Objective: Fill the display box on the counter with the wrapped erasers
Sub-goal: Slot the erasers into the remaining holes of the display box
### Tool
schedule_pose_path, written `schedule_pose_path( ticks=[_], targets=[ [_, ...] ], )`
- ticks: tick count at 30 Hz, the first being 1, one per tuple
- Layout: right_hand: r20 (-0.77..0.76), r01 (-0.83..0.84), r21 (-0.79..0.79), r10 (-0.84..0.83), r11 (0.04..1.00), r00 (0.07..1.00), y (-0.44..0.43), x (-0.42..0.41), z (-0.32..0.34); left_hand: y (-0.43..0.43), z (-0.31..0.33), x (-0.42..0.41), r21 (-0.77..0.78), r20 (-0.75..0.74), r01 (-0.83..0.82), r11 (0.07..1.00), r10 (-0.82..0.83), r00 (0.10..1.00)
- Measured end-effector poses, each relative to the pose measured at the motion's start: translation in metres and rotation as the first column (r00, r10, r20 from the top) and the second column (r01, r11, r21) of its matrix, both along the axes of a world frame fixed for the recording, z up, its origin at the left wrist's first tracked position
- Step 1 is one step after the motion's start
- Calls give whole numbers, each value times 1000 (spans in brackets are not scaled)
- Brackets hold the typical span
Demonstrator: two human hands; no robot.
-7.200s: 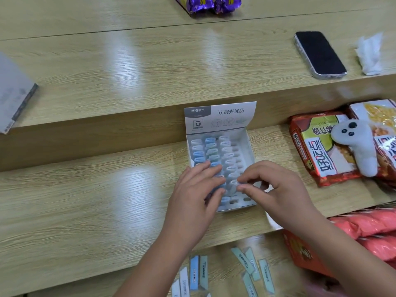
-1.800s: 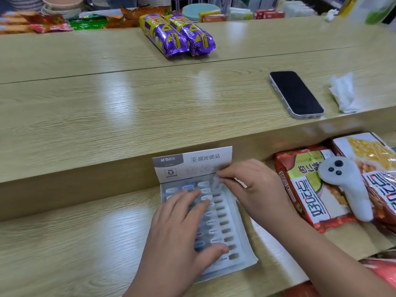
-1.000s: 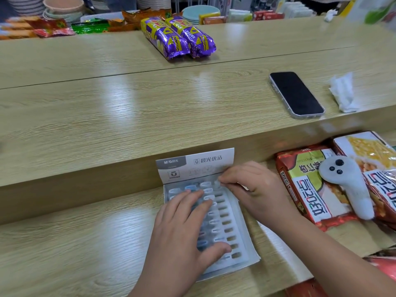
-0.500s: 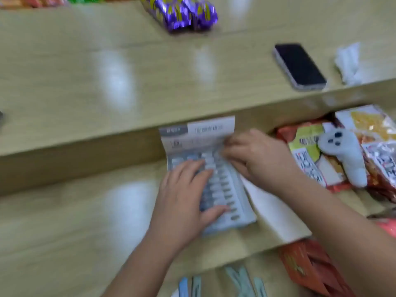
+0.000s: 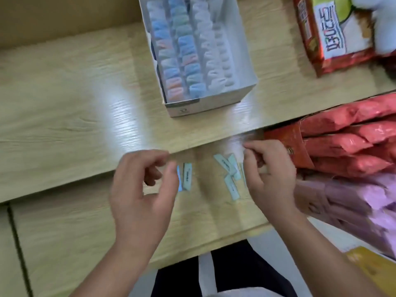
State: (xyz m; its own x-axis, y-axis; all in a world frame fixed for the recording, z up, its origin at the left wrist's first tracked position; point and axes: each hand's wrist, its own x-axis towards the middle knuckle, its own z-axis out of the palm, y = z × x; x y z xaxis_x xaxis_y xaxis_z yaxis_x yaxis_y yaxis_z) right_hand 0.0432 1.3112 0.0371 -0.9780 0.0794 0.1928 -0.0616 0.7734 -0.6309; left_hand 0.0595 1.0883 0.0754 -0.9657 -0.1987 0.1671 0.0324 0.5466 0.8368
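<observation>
The white display box point(image 5: 244, 61) stands on the upper wooden ledge, holding rows of blue, green, pink and white wrapped erasers point(image 5: 182, 50). Its right side shows bare white room. Loose pale green and blue wrapped erasers point(image 5: 227, 166) lie on the lower shelf below the ledge. My left hand point(image 5: 141, 189) hovers over two of them point(image 5: 187, 176), fingers and thumb apart and nothing in it. My right hand point(image 5: 272, 176) is curled beside the right cluster, its thumb overlapping one eraser. Motion blur hides whether it grips anything.
Red snack packets point(image 5: 334, 39) and a white plush toy point(image 5: 383, 28) lie right of the box. Stacked red bags point(image 5: 353, 133) and purple bags point(image 5: 364, 200) crowd the right of the lower shelf point(image 5: 203, 213). My dark-clothed lap is below.
Both hands have left the display box and dropped to the lower shelf over the loose erasers. The view has tilted sharply downward.
</observation>
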Motion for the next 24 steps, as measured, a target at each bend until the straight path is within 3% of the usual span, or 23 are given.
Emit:
schedule_pose_path(
  ticks=[3, 6, 12, 15, 19, 24],
  targets=[
    [325, -19, 73, -6, 997, 946, -10, 21, -32, 8, -39, 24, -50, 320, -12, 999, 27, 947],
    [496, -135, 115, 61, 984, 866, -36, 30, -58, 5, -81, 29, -148, 550, -73, 986, 144, 822],
    [611, -180, 229, 3, 957, 792, -105, 22, -83, 3, -120, 32, -239, 655, -193, 952, 305, 691],
    [624, -120, 288, -92, 950, 776, -122, 17, -86, 2, -126, 32, -293, 663, -205, 934, 353, 660],
    [637, -164, 360, -113, 919, 763, -123, 16, -86, 0, -128, 26, -306, 686, -209, 929, 367, 628],
    [695, -42, 179, -96, 983, 713, -117, 19, -89, -5, -134, 25, -320, 679, -168, 932, 349, 645]
  ],
)
